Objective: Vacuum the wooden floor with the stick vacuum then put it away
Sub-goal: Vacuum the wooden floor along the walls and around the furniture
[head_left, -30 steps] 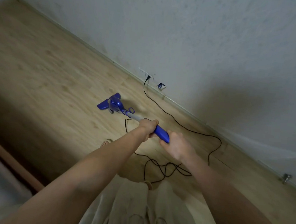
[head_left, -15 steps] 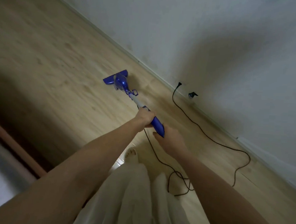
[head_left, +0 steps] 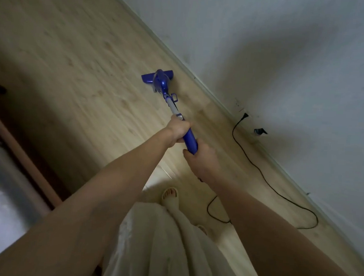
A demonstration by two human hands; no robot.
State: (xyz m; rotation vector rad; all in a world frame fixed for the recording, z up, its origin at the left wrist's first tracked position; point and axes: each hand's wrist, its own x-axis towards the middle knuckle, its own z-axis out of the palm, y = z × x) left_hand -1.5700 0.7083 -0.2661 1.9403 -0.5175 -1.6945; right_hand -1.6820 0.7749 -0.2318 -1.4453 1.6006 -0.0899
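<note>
A blue stick vacuum [head_left: 161, 82] stands with its flat head on the light wooden floor [head_left: 75, 55], close to the white wall's skirting. Its grey tube runs back to a blue handle [head_left: 190, 141]. My left hand [head_left: 178, 128] grips the upper end of the tube where the handle begins. My right hand [head_left: 201, 158] holds the handle's lower end, with its fingers hidden behind it. A black power cord [head_left: 258, 169] trails from the wall plug [head_left: 244, 116] along the floor and loops past my feet.
The white wall [head_left: 268, 57] and its skirting run diagonally on the right, with a second socket [head_left: 260, 131] beside the plug. A brown bed frame edge [head_left: 24, 159] with pale bedding lies at the left. My sandalled foot [head_left: 170, 196] and pale trousers fill the bottom centre.
The vacuum head has slid forward along the floor, nearer the skirting. I have stepped forward, so the plug and cord now lie further to the right. Both hands keep their hold.
</note>
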